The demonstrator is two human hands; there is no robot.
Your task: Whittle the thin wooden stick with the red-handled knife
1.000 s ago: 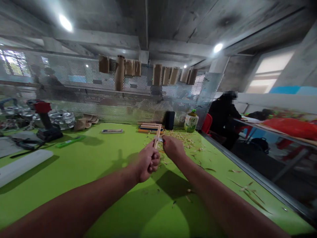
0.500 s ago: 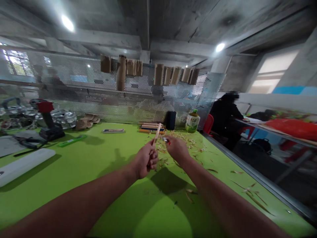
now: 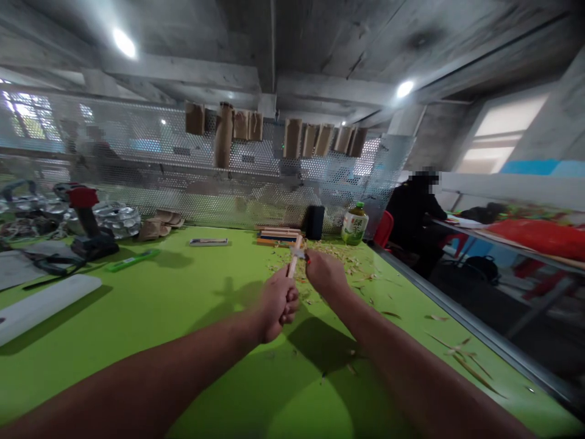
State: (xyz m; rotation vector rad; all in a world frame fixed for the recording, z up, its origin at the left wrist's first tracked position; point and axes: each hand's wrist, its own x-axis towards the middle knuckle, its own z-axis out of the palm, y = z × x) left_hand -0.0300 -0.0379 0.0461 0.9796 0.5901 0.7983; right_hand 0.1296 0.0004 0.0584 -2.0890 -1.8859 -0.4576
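Note:
My left hand (image 3: 280, 303) is closed around the lower end of a thin wooden stick (image 3: 293, 266), which points up and away over the green table (image 3: 183, 311). My right hand (image 3: 326, 272) is wrapped round the handle of a knife. Its short metal blade (image 3: 298, 252) lies across the upper part of the stick, and a bit of red shows by the fingers; most of the handle is hidden. Pale curled wood shavings (image 3: 354, 265) lie scattered on the table beyond and to the right of my hands.
Behind the stick are a box of wooden strips (image 3: 274, 235), a black block (image 3: 315, 222) and a green-capped bottle (image 3: 355, 224). On the left lie a cordless drill (image 3: 89, 219), a green packet (image 3: 133, 260) and a white long case (image 3: 50, 305). A person (image 3: 415, 210) sits at another table.
My left hand has come slightly nearer and to the right, lowering the stick. The knife blade, previously beside the stick, now lies across it.

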